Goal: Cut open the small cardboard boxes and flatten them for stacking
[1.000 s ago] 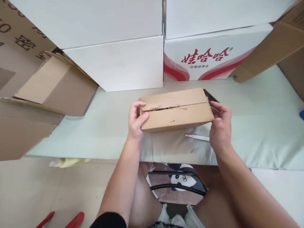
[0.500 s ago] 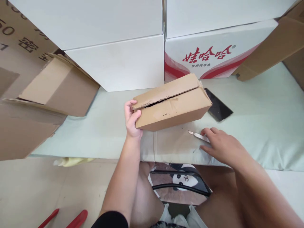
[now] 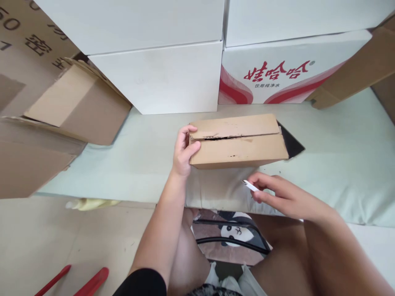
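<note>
The cardboard box (image 3: 239, 142) lies flat on the surface (image 3: 339, 164). The left hand (image 3: 182, 154) closes its fingers round the box's left end. The right hand (image 3: 277, 195), just near of the box, pinches a small blade (image 3: 250, 186). Judgement: working the torn top seam calls for a steady box.

Brown cardboard box (image 3: 239, 142), seam torn, was gripped level by the left hand (image 3: 182, 152); a small blade (image 3: 250, 186) was pinched in the right hand (image 3: 277, 197).
</note>
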`<action>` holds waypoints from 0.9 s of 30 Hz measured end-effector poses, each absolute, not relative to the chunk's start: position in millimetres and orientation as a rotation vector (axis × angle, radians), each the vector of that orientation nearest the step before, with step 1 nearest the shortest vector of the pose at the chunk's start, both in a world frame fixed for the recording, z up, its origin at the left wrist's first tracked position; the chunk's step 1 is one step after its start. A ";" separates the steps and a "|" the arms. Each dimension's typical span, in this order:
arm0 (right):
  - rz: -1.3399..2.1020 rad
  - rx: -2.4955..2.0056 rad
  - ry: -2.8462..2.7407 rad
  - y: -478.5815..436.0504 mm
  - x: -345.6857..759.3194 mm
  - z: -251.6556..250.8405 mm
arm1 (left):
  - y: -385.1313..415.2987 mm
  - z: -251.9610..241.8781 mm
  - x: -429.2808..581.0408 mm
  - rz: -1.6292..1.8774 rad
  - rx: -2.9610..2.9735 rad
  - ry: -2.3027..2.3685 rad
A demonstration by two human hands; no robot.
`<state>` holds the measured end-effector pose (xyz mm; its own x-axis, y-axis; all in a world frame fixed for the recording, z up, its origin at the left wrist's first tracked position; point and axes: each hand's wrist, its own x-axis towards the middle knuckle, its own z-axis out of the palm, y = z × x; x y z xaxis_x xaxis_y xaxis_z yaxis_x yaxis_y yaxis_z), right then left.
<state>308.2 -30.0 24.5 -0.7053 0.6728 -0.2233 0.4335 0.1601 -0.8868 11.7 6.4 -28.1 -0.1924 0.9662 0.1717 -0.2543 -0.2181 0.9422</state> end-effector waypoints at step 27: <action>0.868 -0.733 -1.815 -33.2 297.6 -15.1 | 5.6 -8.5 -13.6 1.692 0.449 0.956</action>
